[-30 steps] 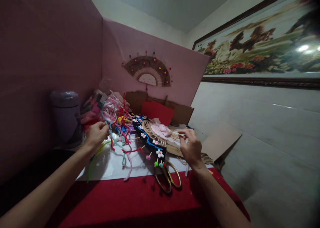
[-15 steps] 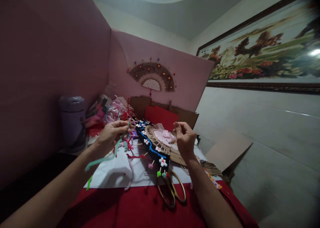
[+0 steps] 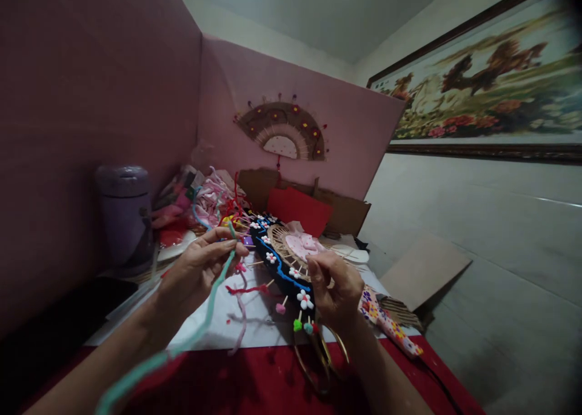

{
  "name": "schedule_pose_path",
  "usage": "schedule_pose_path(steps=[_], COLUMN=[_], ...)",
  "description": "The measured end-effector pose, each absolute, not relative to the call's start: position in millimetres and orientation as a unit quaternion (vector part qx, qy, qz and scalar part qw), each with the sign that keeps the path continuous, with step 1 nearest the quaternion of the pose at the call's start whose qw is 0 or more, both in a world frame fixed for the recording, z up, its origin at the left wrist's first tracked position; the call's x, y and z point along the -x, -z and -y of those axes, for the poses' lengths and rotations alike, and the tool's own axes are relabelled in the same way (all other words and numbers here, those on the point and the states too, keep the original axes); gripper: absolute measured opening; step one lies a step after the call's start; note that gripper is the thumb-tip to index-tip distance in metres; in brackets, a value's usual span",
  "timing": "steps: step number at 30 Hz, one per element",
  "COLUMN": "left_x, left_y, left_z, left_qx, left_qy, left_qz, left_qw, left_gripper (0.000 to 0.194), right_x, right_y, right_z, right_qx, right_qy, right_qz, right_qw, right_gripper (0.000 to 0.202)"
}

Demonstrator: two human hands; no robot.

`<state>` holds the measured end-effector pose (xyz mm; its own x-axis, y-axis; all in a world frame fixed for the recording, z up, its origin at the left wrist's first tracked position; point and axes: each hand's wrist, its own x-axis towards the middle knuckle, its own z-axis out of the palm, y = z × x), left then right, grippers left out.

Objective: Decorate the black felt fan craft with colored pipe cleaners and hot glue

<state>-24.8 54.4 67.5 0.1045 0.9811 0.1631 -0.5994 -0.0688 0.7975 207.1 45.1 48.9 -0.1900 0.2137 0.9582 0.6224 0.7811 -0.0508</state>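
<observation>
Between thumb and fingers, my left hand (image 3: 207,266) pinches a mint-green fuzzy strand (image 3: 210,309), whose long end trails toward the lower left. My right hand (image 3: 336,282) is closed in a pinch over the right side of a black fan-shaped craft (image 3: 259,245); whatever its fingertips hold is too small to name. White flowers, a blue wavy line and sticks tipped with coloured bits decorate the craft. Pink dotted fabric (image 3: 302,243) lies at its centre. Gold-handled scissors (image 3: 313,366) rest below it, partly behind my right wrist.
A lilac canister (image 3: 125,215) stands at the left near piled pink scraps (image 3: 213,197). Behind are red card (image 3: 297,210), cardboard (image 3: 345,212) and a brown fan (image 3: 291,121) on a pink panel. A flower-patterned object (image 3: 391,324) lies right, on the red cloth's edge.
The view has shifted slightly. My right hand has come down and closer to the black craft. The green strand now stretches longer toward the lower left from my left hand.
</observation>
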Motion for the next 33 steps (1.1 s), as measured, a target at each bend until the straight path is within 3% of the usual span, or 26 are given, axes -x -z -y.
schedule_pose_path(steps=[6, 11, 18, 22, 27, 33], left_x=[16, 4, -2, 4, 13, 13], left_y=[-65, -59, -52, -54, -54, -53], left_z=[-49, -42, -43, -47, -53, -57], left_qx=[-0.399, -0.441, -0.493, -0.461, -0.429, -0.416], left_qy=[-0.615, -0.604, -0.588, -0.62, -0.661, -0.685], left_qz=[-0.219, -0.204, -0.217, -0.238, -0.244, -0.258], left_qw=[0.644, 0.632, 0.604, 0.589, 0.565, 0.54], left_gripper=[0.013, 0.02, 0.019, 0.018, 0.015, 0.015], right_x=[-200, -193, -189, -191, -190, -190], right_y=[-50, -50, -51, -49, -40, -35], right_z=[-38, -31, -28, -28, -37, -45], right_qx=[0.236, 0.223, 0.206, 0.246, 0.28, 0.328], right_qy=[0.172, 0.131, -0.054, -0.117, -0.134, -0.093], right_qz=[0.803, 0.82, 0.775, 0.715, 0.636, 0.607], right_qw=[0.52, 0.51, 0.595, 0.644, 0.707, 0.718], right_gripper=[0.016, 0.031, 0.014, 0.017, 0.014, 0.021])
